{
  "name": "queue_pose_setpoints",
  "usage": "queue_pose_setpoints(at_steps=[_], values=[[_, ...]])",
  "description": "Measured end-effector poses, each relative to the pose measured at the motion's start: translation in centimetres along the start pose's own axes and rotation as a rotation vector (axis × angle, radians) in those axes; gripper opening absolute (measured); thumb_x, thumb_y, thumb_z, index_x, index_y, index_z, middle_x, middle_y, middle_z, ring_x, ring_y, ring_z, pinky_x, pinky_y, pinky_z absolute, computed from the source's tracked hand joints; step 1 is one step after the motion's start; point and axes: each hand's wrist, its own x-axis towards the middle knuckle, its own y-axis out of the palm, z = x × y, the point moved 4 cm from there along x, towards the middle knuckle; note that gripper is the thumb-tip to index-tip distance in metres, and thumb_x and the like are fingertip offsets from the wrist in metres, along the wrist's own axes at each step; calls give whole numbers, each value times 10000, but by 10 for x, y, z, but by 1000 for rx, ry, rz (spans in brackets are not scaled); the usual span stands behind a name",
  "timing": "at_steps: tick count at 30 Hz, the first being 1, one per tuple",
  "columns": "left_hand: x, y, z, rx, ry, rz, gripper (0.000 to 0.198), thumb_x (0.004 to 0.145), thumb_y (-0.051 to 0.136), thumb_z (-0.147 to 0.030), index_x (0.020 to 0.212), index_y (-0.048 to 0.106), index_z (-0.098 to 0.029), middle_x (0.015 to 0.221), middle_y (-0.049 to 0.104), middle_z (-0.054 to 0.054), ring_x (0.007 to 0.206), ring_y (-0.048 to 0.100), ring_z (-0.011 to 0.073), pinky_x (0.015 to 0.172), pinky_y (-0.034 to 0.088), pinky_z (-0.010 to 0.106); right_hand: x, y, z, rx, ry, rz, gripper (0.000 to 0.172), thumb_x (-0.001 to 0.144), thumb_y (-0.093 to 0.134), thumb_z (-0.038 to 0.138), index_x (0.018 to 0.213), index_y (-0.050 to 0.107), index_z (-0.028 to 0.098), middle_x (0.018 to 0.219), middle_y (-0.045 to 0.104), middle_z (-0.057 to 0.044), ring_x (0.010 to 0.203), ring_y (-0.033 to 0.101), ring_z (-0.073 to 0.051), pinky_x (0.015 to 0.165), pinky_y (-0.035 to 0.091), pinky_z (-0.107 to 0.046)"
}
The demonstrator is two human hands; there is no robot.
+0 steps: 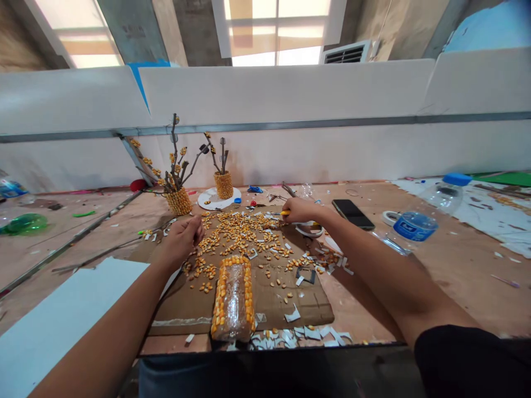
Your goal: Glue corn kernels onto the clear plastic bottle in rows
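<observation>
My left hand (187,235) is closed at the left side of the scattered corn kernels (240,232); what its fingers hold, if anything, is hidden. Farther right, my right hand (299,210) grips a small yellow-handled tool (285,213) whose thin end points left over the kernels. Near the front edge, a clear plastic bottle (234,298) lies on the cardboard (186,307), with rows of kernels stuck along its sides and far end. White paper-like scraps (290,338) lie beside it.
Two kernel-covered pots with twigs (179,201) (224,186) stand at the back. A phone (353,214), tape roll (390,218) and water bottle (431,210) lie to the right. White sheets (74,315) cover the left front. A white partition (282,94) rises behind.
</observation>
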Motion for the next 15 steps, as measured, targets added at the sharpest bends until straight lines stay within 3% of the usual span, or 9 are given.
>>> queue_pose_setpoints(at_steps=[3, 7, 10, 15], values=[[3, -3, 7, 3, 4, -38, 454, 833, 734, -628, 723, 670, -192, 653, 631, 14, 586, 498, 146, 564, 387, 270, 0, -1, -4, -26, 32, -15, 382, 1016, 689, 388, 1333, 657, 177, 1364, 660, -111, 1139, 686, -264, 947, 606, -461], [5, -6, 15, 10, 5, -60, 459, 728, 857, -602, 844, 736, -175, 756, 701, 28, 654, 557, 152, 614, 424, 261, -1, -2, -8, -58, 54, -17, 387, 1016, 690, 386, 1339, 651, 175, 1360, 660, -114, 1140, 687, -263, 949, 605, -466], [4, -6, 13, 24, 12, -51, 475, 813, 776, -643, 779, 719, -173, 694, 658, 18, 620, 524, 145, 590, 399, 264, 0, 0, -7, -71, 49, -6, 376, 1021, 683, 386, 1336, 653, 183, 1360, 661, -112, 1139, 687, -259, 952, 604, -465], [1, -1, 6, 28, 44, -18, 655, 925, 585, -724, 545, 539, -193, 550, 500, -5, 540, 414, 129, 557, 342, 287, 1, 5, -2, -86, 67, -4, 371, 1021, 685, 384, 1333, 655, 185, 1362, 659, -116, 1146, 685, -258, 959, 601, -461]])
